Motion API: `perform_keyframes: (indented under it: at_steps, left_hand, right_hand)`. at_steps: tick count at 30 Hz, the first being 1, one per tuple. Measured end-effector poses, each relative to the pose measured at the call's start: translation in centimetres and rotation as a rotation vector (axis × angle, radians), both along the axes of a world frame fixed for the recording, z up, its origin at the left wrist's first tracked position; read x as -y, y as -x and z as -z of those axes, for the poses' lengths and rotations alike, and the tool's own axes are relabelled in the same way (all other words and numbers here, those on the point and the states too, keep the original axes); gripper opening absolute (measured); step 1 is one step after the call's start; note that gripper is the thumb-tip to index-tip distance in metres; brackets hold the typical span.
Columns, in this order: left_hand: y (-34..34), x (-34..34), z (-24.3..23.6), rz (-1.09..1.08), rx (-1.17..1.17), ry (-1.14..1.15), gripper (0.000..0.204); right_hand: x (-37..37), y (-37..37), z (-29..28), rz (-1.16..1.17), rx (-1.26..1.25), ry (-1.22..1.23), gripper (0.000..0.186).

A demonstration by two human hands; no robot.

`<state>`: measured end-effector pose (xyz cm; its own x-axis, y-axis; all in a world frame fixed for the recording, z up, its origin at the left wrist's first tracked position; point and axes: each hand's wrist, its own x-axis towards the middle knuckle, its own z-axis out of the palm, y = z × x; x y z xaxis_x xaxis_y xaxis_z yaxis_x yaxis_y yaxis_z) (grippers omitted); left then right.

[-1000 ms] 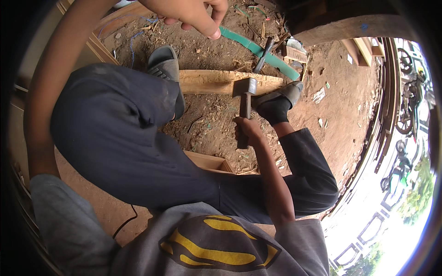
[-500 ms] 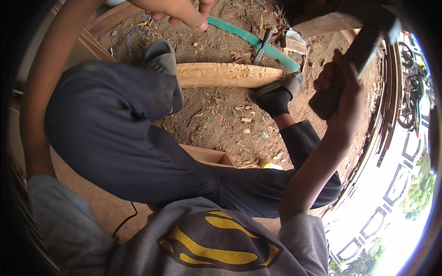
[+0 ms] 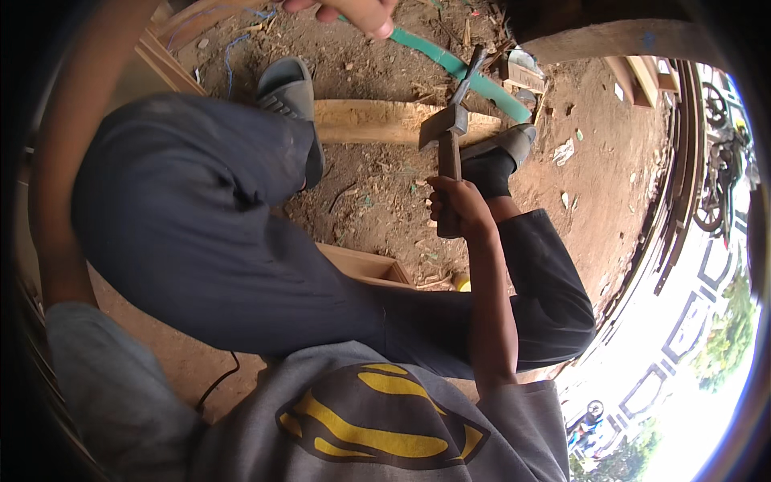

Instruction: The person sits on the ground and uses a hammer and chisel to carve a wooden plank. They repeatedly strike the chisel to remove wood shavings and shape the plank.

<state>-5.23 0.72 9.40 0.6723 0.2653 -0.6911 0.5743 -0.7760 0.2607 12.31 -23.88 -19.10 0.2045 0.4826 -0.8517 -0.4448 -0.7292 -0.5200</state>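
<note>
My right hand (image 3: 462, 205) is wrapped round the wooden handle of a hatchet (image 3: 443, 127), whose broad dark metal head is over the wood slab, beside my right foot. At the top edge, my left hand (image 3: 361, 12) pinches the near-left end of a long green strip (image 3: 430, 50); part of this hand is cut off. The strip slants down to the right, its wider end by my right sandal. A dark metal bar (image 3: 474, 68) crosses the strip, its lower end close to the hatchet head; whether they touch I cannot tell.
A pale wood slab (image 3: 361, 122) lies between my sandalled feet. A heavy curved timber (image 3: 618, 40) overhangs the upper right. Wooden box parts (image 3: 369, 265) lie near my legs, long boards (image 3: 671, 177) at the right, and wood chips litter the dirt.
My right hand has swung the hatchet down and left from its raised place at the upper right. My left hand still pinches the strip, and the whole view has shifted slightly.
</note>
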Motion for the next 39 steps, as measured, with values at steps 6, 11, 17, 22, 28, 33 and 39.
perform_keyframes:
  at_steps: [6, 11, 17, 22, 28, 33, 39]
  left_hand:
    - [0.1, 1.0, 0.7, 0.114, 0.013, -0.059, 0.048]
    - [-0.5, 0.4, 1.1, 0.064, -0.025, -0.071, 0.047]
    - [-1.7, 0.2, 0.0, 0.027, -0.115, 0.012, 0.044]
    - [0.4, 0.1, 0.7, 0.134, 0.109, -0.002, 0.043]
    - [-0.9, 0.7, 1.2, 0.022, -0.07, -0.041, 0.043]
    - [0.8, 0.7, 1.2, 0.084, 0.077, -0.07, 0.044]
    - [-2.4, 2.1, 1.1, -0.06, -0.213, -0.218, 0.045]
  right_hand:
    - [-3.1, -2.0, -13.4, -0.009, 0.427, -0.271, 0.015]
    - [-6.8, -2.8, -21.8, 0.194, 0.498, -0.634, 0.016]
    - [-3.2, -0.8, -5.7, 0.212, 0.606, -0.828, 0.02]
    - [1.9, 0.0, 1.5, -0.029, 0.107, 0.076, 0.015]
    - [-0.5, -1.6, -7.6, -0.031, 0.258, -0.14, 0.013]
    - [-5.0, -3.0, -19.3, 0.074, 0.534, -0.455, 0.016]
    - [-7.9, -2.4, -17.7, 0.25, 0.54, -0.675, 0.011]
